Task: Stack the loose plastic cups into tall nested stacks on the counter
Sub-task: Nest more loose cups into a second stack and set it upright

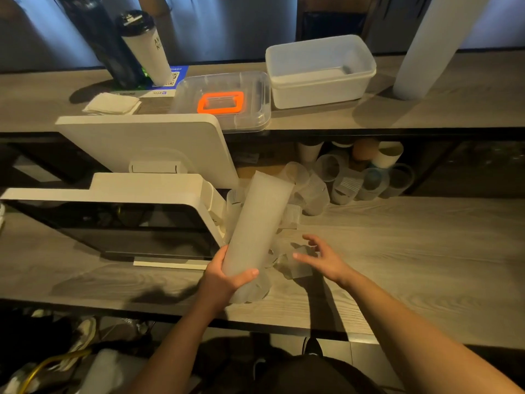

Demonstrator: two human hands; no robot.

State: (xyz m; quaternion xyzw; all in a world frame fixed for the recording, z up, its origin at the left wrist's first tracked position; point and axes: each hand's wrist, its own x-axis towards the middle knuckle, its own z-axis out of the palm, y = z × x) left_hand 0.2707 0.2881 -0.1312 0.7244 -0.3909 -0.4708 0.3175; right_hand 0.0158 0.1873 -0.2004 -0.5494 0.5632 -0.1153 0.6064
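Grey wood-grain counter (pixel 412 251) fills the frame's middle. At centre, a tall nested cup stack (pixel 257 223) tilts, gripped near its base by the left hand (pixel 224 277). Right hand (pixel 321 258) hovers, fingers spread, over loose cups (pixel 295 265).

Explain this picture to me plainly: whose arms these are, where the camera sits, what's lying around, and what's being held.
There is no machine here. A head-worn camera looks down at a person's own two arms. The left hand grips a tall stack of nested plastic cups, tilted over the wooden counter. The right hand, fingers spread, reaches toward a loose clear cup lying on the counter. More cups crowd under the upper shelf. A white till screen stands at left.
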